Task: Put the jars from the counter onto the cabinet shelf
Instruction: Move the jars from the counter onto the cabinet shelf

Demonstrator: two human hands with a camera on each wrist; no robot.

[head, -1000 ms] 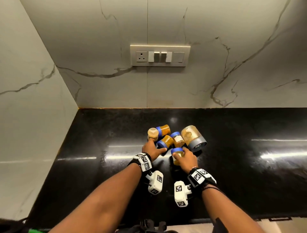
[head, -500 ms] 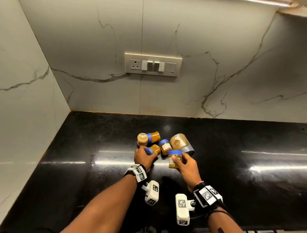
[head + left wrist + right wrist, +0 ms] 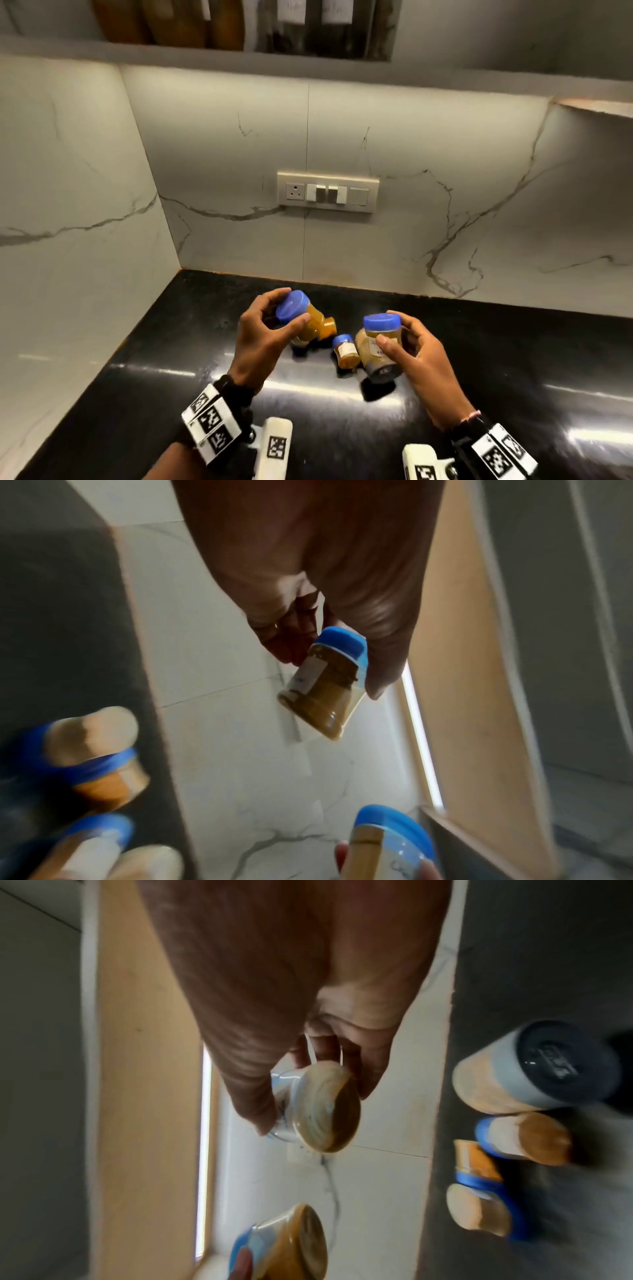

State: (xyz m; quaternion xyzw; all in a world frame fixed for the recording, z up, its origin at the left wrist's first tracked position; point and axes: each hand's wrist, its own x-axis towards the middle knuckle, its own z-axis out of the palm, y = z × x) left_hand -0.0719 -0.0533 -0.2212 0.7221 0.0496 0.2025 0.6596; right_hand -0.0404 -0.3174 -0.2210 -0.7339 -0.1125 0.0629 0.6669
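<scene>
Bench: a glossy black stone bench (image 3: 144, 383) runs into a corner of white marble-veined wall (image 3: 222, 154); bright light streaks reflect on its surface.
Cabinet shelf: a pale grey cabinet shelf (image 3: 342, 73) spans the wall above the bench, with blurred containers (image 3: 219, 24) standing on it, some bearing white labels.
Switch plate: a beige rectangular socket-and-switch plate (image 3: 328, 192) sits on the back wall, between shelf and bench.
Left hand: the left hand (image 3: 258, 342) is raised above the bench, thumb and fingers curled round a small clear jar of orange-brown powder with a blue lid (image 3: 301, 317), tilted with the lid toward the person.
Right hand: the right hand (image 3: 416, 359) is raised too, well apart from the left, pinching a small clear jar of tan powder with a blue lid (image 3: 382, 334) that is held upright, thumb on its white label.
Grey-lidded jar: a larger clear jar of pale powder with a dark grey lid (image 3: 534, 1069) lies on its side on the bench, partly hidden behind the right hand in the head view.
Small jars on bench: a small blue-lidded labelled jar (image 3: 345, 351) is just beside the large one; the right wrist view shows two more small blue-lidded jars (image 3: 479, 1194) lying together near it.
</scene>
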